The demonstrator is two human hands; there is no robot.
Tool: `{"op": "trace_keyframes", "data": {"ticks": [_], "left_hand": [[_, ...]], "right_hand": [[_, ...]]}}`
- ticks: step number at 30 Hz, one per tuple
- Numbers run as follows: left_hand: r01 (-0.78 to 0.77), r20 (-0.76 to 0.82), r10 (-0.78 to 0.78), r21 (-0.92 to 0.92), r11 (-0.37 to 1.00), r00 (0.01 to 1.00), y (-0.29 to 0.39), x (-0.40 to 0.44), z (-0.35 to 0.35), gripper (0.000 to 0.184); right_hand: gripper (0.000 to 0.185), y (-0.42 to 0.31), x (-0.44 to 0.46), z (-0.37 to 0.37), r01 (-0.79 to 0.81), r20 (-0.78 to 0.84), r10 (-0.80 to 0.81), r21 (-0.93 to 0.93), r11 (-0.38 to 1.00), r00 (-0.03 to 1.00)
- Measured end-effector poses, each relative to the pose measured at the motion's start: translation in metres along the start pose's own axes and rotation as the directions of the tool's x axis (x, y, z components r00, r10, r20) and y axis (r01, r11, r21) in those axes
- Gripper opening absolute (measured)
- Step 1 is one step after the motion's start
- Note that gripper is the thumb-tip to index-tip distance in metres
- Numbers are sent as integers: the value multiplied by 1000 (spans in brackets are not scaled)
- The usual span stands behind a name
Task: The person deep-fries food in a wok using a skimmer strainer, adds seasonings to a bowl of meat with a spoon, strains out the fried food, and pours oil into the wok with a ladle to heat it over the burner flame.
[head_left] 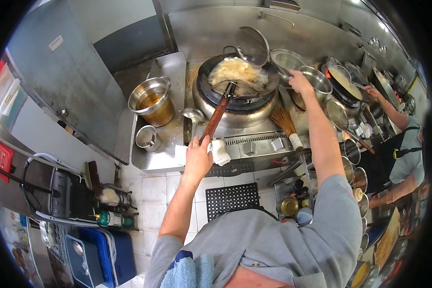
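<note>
My left hand (198,157) is wrapped round the wooden handle (217,118) of a strainer, whose head lies at the near side of a black wok (203,79). Pale food (235,70) bubbles in oil inside the wok. At the right, my right hand (300,81) is closed on the handle of a mesh skimmer (253,46), held tilted above the wok's far right side. A metal pot (316,80) stands just beyond that hand. Below my left hand's strainer, a folded white cloth (220,152) rests on the stove's front edge.
Left of the wok are a pot of brown liquid (158,113), a small metal container (148,138) and a ladle (193,114). A bamboo brush (286,124) lies at the right. Further right, a co-worker (402,144) reaches to another wok (343,82). A black mat (232,199) lies on the floor.
</note>
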State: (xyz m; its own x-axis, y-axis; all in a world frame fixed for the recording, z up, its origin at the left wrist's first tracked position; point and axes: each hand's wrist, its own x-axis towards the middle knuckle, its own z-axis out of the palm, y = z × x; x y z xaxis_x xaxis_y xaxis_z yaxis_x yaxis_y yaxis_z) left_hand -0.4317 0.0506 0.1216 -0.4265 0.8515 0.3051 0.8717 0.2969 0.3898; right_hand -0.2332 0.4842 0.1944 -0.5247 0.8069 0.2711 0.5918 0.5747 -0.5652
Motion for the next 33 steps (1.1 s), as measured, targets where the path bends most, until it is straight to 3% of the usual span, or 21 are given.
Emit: {"op": "trace_keyframes", "data": {"ticks": [3,7,10,13,17,22,24,26,30,33], "left_hand": [[26,12,-26,11,1000,1000,1,10,4,53],[19,18,-19,16,1000,1000,3,21,7,46],[-26,10,26,5,1000,1000,0,24,9,42],[-34,-14,35,21,999,999,2,25,2,41],[-28,-7,28,66,997,1000,0,28,8,42],[19,51,-22,56,998,998,6,33,-3,41],[14,50,-18,75,997,999,6,32,-1,40],[10,33,-13,86,996,999,6,32,-1,42],[9,6,-9,78,997,1000,3,30,-3,45],[41,27,-43,83,996,999,5,28,-6,42]], "right_hand": [[45,12,-7,-7,-114,-4,114,-22,993,994],[42,22,-26,1,-307,164,277,206,929,947],[42,44,-17,14,-560,478,308,589,583,822],[43,47,-19,-3,-486,460,237,557,673,856],[42,12,-44,-41,-247,293,143,359,900,945],[42,17,-31,-32,-148,144,111,280,948,983],[42,28,-24,-18,-58,35,53,133,989,998],[41,35,-18,-12,-82,11,81,109,991,997],[40,20,-35,-27,-296,190,235,438,849,953],[41,32,-52,-27,-249,138,211,406,879,968]]}}
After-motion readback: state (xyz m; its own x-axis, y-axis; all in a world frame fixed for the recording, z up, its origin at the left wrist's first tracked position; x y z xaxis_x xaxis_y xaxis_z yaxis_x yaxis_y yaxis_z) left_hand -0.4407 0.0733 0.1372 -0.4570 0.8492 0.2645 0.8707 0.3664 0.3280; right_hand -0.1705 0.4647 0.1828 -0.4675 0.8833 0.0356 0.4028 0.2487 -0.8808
